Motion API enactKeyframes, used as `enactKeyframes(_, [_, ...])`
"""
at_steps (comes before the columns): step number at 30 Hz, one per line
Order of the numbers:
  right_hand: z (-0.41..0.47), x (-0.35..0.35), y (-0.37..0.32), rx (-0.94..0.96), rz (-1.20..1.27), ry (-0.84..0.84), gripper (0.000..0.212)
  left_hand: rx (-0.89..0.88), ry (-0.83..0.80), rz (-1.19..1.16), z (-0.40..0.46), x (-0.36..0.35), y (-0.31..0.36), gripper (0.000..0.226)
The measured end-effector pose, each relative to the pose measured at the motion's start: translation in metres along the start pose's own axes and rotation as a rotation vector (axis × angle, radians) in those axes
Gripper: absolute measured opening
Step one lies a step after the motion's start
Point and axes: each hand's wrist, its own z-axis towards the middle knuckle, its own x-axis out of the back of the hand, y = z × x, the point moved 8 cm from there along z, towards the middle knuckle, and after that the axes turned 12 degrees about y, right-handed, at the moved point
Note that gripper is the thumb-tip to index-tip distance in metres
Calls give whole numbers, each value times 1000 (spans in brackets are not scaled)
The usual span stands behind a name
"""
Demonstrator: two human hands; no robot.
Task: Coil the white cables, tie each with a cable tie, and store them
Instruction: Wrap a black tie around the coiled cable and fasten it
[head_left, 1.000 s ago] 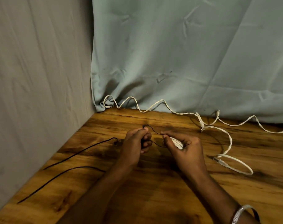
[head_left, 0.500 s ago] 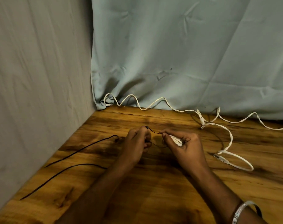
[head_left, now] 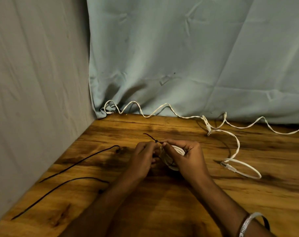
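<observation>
Wooden desk (head_left: 162, 202) in a corner, grey wall on the left and a pale blue curtain (head_left: 179, 57) behind.

Both hands meet over the desk: the right hand (head_left: 188, 156) curls its fingers around a small coil of white cable (head_left: 176, 152), and the left hand (head_left: 143, 159) pinches the black cable tie (head_left: 153, 139) looped around it. A loose white cable (head_left: 237, 147) snakes along the curtain's foot to a loop at the right. 2 black ties (head_left: 77, 165) lie on the left.
</observation>
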Motion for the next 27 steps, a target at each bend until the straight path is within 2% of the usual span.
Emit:
enactKeyframes(3, [-3, -7, -2, 22, -3, -52, 21, 20, 21, 10, -4, 0, -1, 14])
enactKeyframes(8, [3, 1, 5, 1, -19, -1, 13, -4, 17, 10, 0, 1, 1, 16])
enactKeyframes(13, [-3, -5, 0, 32, -59, -49, 17, 21, -24, 47, -4, -4, -5, 18])
enactKeyframes(15, [-1, -5, 0, 36, -41, -49, 18, -3, -22, 58, -5, -4, -2, 25])
enactKeyframes(18, [0, -4, -2, 25, 34, -51, 18, -35, 16, 16, -4, -2, 1, 22])
enactKeyframes(22, [2, -3, -1, 30, 51, -47, 17, -246, -29, 26, 1, -2, 12, 6])
enactKeyframes(25, [2, -6, -1, 0, 72, -78, 19, -437, -1, 119, 3, 4, 26, 8])
enactKeyframes(27, [2, -8, -1, -44, 104, -95, 20, -439, 50, 86, 5, 11, 26, 10])
